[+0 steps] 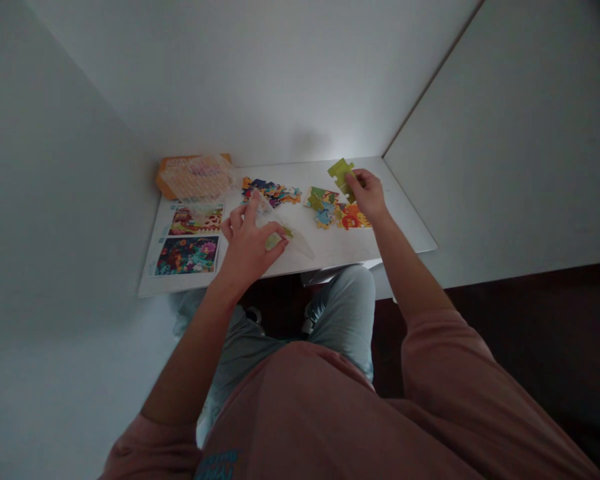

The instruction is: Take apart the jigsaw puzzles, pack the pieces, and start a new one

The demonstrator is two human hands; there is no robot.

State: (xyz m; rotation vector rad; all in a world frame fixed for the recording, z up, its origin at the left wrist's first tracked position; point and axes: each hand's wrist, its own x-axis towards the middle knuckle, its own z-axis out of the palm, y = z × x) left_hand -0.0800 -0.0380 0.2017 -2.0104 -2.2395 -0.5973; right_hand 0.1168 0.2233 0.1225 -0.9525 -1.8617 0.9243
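Note:
My right hand [367,195] is closed on a green jigsaw piece [341,173], held up over the far right of the small white table [405,220]. Just below it lies a joined cluster of colourful jigsaw pieces [337,212]. My left hand [247,243] grips a clear plastic bag [290,237] near the table's front edge, with a small green piece pinched at the thumb. A second cluster of joined pieces [273,192] lies beyond that hand.
A printed sheet with two picture guides [190,240] lies at the table's left. An orange box under clear plastic [195,177] sits at the back left corner. White walls close in on three sides. My knees are under the table.

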